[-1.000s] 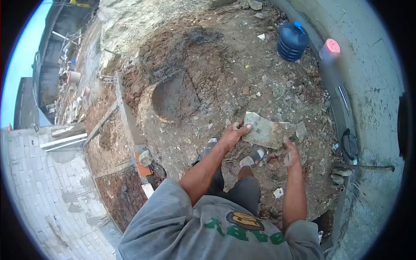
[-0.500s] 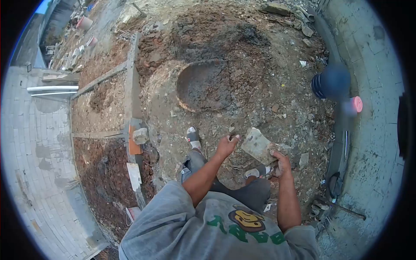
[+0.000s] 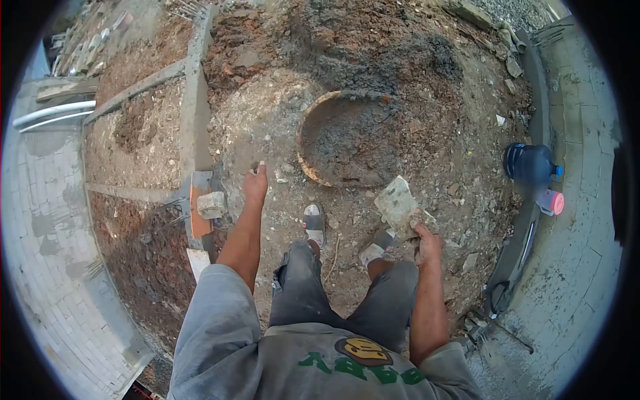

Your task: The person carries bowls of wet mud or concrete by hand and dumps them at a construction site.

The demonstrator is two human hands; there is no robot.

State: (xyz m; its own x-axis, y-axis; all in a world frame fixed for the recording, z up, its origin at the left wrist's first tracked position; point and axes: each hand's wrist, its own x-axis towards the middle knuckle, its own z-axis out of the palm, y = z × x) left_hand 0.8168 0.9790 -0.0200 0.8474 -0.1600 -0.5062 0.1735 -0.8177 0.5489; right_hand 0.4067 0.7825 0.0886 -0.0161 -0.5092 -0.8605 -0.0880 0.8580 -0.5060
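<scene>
The ground is bare, rubble-strewn earth (image 3: 427, 100), reddish-brown and littered with small stones, with a round shallow pit (image 3: 347, 140) rimmed in orange just ahead of the person's feet. To the left a low concrete edging (image 3: 195, 100) divides the dirt into beds, and beyond it lies pale block paving (image 3: 47, 220) with white pipes (image 3: 53, 113) resting near its far end. A dark curved kerb (image 3: 527, 220) borders the dirt on the right, with more paving past it; a blue water jug (image 3: 530, 165) and a pink-capped container (image 3: 552, 201) lie beside that kerb. The right hand (image 3: 427, 241) grips the lower end of a flat grey stone slab (image 3: 399, 207), held tilted above the right foot, just in front of the pit. The left hand (image 3: 255, 183) is stretched forward over the dirt, holding nothing; whether its fingers are spread or curled is hard to tell from behind. A small grey block (image 3: 212, 205) sits on the edging just left of that hand. The fisheye rim cuts off the corners, and the tangle near the kerb's lower end is too small to identify.
</scene>
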